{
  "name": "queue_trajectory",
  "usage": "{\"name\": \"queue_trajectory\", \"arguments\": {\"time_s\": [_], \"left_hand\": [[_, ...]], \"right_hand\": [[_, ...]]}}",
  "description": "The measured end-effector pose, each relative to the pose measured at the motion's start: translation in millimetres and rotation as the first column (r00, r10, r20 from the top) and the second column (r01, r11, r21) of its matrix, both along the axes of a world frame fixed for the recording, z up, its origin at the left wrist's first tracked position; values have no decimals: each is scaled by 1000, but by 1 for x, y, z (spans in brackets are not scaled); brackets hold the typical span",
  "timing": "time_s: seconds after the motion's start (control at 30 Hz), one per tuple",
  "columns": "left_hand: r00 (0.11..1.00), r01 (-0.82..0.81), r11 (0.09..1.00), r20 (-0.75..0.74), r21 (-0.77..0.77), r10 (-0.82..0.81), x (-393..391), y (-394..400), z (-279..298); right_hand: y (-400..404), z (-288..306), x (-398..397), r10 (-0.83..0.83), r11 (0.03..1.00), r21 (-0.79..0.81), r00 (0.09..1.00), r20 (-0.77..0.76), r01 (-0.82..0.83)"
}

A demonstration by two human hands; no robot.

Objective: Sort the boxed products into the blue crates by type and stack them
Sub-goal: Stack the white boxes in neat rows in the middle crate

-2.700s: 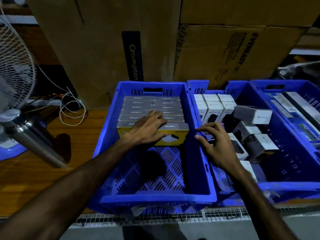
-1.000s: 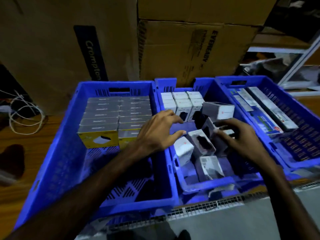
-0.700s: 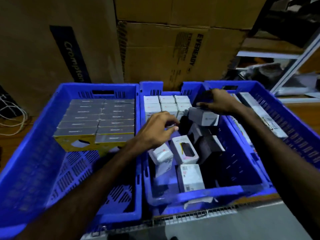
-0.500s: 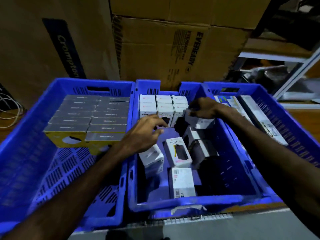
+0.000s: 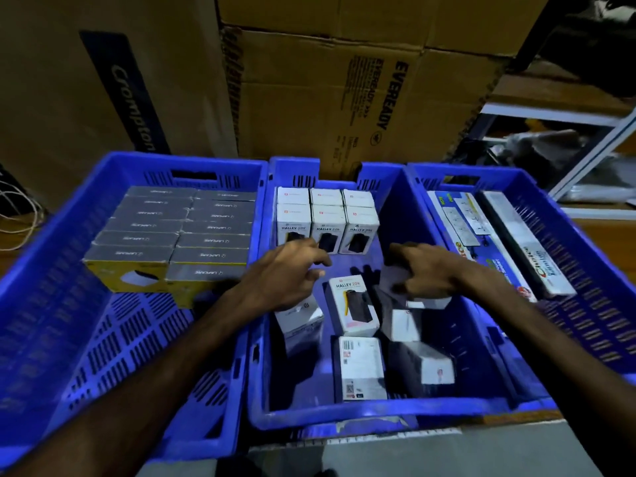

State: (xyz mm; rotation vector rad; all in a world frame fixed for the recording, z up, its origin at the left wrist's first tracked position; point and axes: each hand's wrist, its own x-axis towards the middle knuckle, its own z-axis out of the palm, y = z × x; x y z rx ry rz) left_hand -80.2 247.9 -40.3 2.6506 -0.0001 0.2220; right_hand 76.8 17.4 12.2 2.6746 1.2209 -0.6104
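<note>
Three blue crates stand side by side. The left crate (image 5: 51, 270) holds two neat rows of grey-topped boxes (image 5: 179, 228). At the back of the middle crate (image 5: 378, 413) white Halley boxes (image 5: 327, 222) stand in rows; several more lie loose in front, among them one face up (image 5: 351, 304) and one showing its barcode (image 5: 361, 366). My left hand (image 5: 285, 273) hovers over the loose boxes with loosely curled fingers and holds nothing. My right hand (image 5: 426, 273) curls over a blurred white box (image 5: 430, 299) and grips it above the loose pile.
The right crate (image 5: 585, 235) holds long flat packages (image 5: 481, 242). Large cardboard cartons (image 5: 344, 98) stand close behind the crates. White cables (image 5: 17, 215) lie at far left. A metal shelf frame (image 5: 585, 149) is at back right.
My right hand has come forward from the back of the middle crate with a white box. My left hand has moved from the left crate to the middle one.
</note>
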Motion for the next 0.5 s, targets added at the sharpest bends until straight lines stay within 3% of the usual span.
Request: {"name": "queue_trajectory", "arguments": {"time_s": [0.27, 0.5], "left_hand": [[999, 15, 1000, -36, -6, -15, -2, -3, 9], [1000, 4, 995, 0, -95, -4, -1, 1, 9]], "right_hand": [[-11, 17, -28, 14, 1000, 7, 988, 156, -15], [-22, 8, -57, 1, 955, 296, 999, 41, -13]]}}
